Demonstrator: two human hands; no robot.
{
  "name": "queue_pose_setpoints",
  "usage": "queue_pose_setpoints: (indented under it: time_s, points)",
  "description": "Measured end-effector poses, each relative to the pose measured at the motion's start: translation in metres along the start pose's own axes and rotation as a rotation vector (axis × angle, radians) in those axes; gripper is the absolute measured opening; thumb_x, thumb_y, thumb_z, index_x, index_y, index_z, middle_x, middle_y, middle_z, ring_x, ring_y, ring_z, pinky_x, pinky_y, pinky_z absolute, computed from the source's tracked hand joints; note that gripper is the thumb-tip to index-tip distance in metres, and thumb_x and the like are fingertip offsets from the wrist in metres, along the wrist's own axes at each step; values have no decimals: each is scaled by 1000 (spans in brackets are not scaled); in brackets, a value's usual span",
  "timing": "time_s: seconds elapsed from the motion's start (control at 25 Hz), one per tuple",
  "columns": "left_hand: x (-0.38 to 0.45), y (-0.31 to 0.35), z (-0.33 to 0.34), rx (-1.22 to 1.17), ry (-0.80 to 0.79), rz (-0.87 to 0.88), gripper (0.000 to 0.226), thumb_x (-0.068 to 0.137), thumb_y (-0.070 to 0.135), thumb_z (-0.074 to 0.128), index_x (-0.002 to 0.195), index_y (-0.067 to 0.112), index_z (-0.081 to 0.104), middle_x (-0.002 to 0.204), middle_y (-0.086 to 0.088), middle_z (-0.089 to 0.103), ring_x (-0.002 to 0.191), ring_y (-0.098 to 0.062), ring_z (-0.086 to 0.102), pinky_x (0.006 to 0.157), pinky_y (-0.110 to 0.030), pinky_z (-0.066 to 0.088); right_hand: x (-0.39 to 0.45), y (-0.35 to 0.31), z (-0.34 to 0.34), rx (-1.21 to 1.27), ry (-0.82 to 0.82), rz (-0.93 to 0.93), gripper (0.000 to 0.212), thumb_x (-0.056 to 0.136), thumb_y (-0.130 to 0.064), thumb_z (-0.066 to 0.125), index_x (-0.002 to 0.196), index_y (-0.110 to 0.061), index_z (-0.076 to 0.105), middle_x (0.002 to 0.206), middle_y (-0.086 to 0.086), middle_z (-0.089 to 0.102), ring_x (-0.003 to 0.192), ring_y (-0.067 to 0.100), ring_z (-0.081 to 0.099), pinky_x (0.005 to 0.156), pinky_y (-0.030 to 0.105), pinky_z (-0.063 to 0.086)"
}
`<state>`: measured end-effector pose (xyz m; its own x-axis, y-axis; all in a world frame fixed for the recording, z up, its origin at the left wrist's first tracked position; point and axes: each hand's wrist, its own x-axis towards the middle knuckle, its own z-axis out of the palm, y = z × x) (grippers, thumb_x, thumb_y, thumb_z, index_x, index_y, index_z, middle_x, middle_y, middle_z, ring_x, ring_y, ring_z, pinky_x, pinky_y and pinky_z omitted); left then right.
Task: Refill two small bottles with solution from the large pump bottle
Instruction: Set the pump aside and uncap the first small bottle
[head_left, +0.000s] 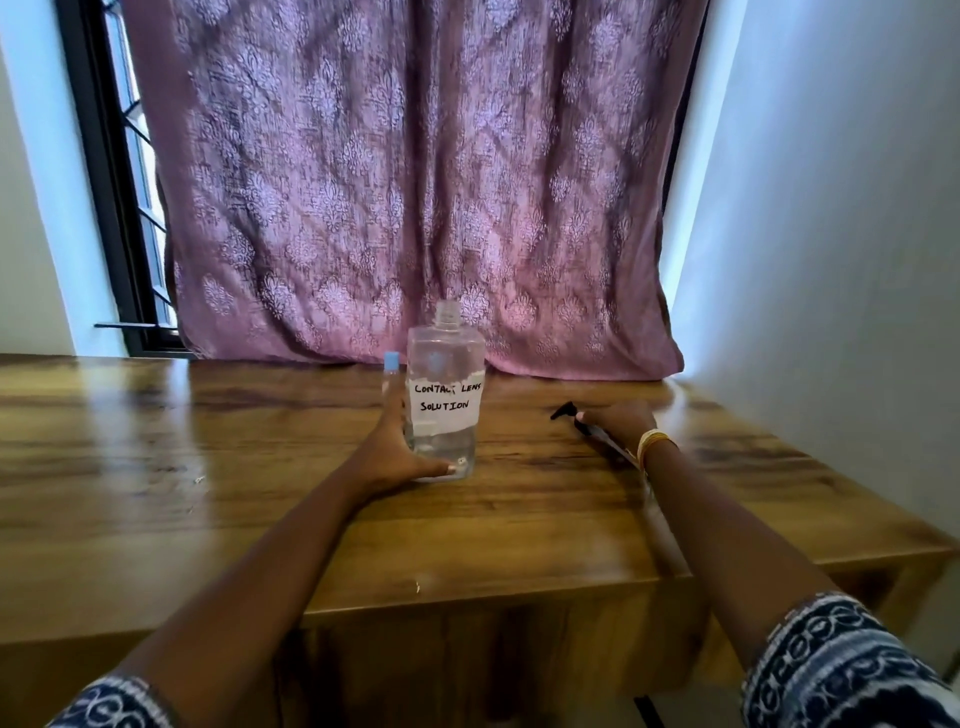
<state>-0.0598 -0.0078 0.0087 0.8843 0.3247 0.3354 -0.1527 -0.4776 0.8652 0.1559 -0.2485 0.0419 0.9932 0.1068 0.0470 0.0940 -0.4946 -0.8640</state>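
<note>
Wooden table (208, 467) set against a purple curtain (415, 182). Large bottle (444, 400), clear, hand-lettered label, neck uncapped, stands upright mid-table. Left hand (395, 457) wraps its lower left side, thumb across the base. Right hand (618, 421) lies on the table to the right, fingers curled over the black pump head (571, 415), tube trailing under the wrist. Small bottle (390, 376), blue cap, just left of the large one.

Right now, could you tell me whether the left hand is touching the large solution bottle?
Touching. The head view shows the left hand wrapped round the lower left side of the large solution bottle, thumb lying across its base.
</note>
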Motion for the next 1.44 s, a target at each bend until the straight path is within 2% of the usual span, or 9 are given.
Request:
queue_pose_setpoints:
  time_s: [0.16,0.32,0.36,0.52,0.6,0.76,0.92,1.0,1.44]
  points:
    - [0,-3,1,22,14,6,120,58,13,90,149,19,13,121,12,54,114,-12,55,73,-8,48,-4,0,5,-105,6,-27,35,76,-34,80,66,-7,58,67,7,59,63,22,54,53,29,37]
    - [-2,0,1,28,36,17,116,57,14,91,147,19,20,111,24,54,101,3,57,80,-9,49,-31,-11,21,-292,198,-251,34,82,-38,68,99,-9,70,99,12,68,98,31,62,79,32,48]
    - [-2,0,2,34,41,18,114,57,14,91,147,18,21,110,26,54,98,7,56,76,-6,49,-41,-15,31,-189,141,-347,34,82,-29,70,108,-8,68,106,12,67,101,29,62,84,33,49]
    - [-8,5,4,79,78,36,114,55,24,92,147,20,25,105,27,56,92,11,57,73,-7,49,-96,-29,70,156,-570,-424,61,82,-4,71,137,-12,46,132,10,57,114,26,60,97,41,53]
    - [-12,9,6,143,112,82,110,52,36,92,143,24,32,108,20,61,93,7,59,75,-12,49,-106,-32,82,134,-696,-488,75,77,1,75,142,-12,39,133,4,57,118,21,58,98,34,52]
    - [-14,8,3,197,58,109,101,48,39,92,134,28,41,125,4,64,108,-14,63,85,-25,53,-103,-32,82,208,-618,-481,77,68,-9,86,135,-15,48,133,5,62,117,22,62,99,36,52]
    - [-13,7,8,277,-10,83,117,52,36,92,147,27,25,118,6,58,102,-12,62,76,-14,49,-89,-22,70,195,-540,-499,69,61,-16,91,121,-25,59,125,1,68,110,18,67,98,38,55]
    - [-11,4,8,289,-7,64,120,52,39,91,150,29,22,117,1,58,100,-13,61,79,-20,50,-80,-17,61,222,-487,-457,71,60,-16,92,122,-23,59,125,2,68,113,19,65,100,40,53]
    - [-8,-2,8,348,-12,36,58,69,26,84,121,17,60,112,-1,65,100,-11,60,76,-8,44,-49,-1,25,201,-291,-326,79,66,-12,88,134,-6,49,131,12,62,117,27,60,94,35,50]
